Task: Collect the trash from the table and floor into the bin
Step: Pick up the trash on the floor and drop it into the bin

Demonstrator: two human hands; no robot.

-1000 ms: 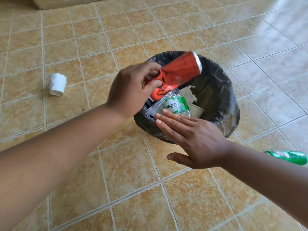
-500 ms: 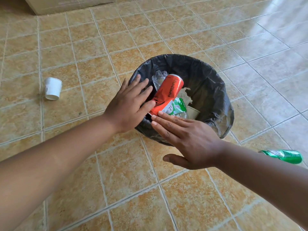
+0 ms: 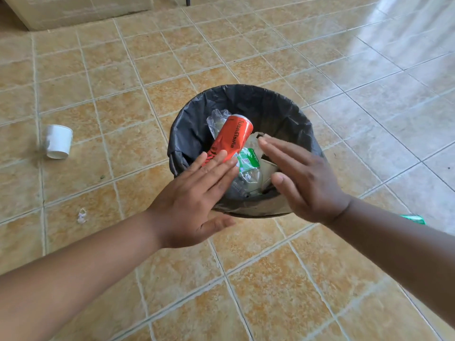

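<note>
Single head-worn wide-angle cam looks fwd and steeply down, close over bin (image 3: 246,100) on tiled floor (image 3: 320,279), bin mid-frame.

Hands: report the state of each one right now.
Left hand: open, fingers straight, holding nothing.
Right hand: open, fingers straight, holding nothing.

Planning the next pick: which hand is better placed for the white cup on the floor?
Probably left. The white cup lies on the tiles left of the bin, nearer the left hand. Both hands are open and empty, but the right hand would have to cross the bin.
</note>
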